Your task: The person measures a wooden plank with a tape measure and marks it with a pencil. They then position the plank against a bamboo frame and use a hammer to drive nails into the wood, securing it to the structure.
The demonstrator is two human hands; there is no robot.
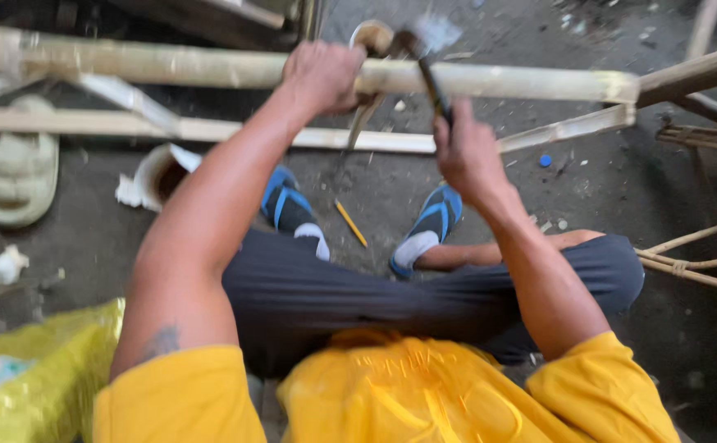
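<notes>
Left hand fingers clenched around a bamboo pole — right hand grasping a blurred hammer handle, above the floor.

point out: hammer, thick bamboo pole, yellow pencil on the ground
dark-handled hammer (435,86), head view, on its dark handle above the right hand
thick pale bamboo pole (211,67), head view, on its bare mid length
yellow pencil (350,222), head view, on its middle, between the feet

We note a dark, dusty concrete floor strewn with chips and scraps. A yellow pencil lies there; a pale sandal sits left.
</notes>
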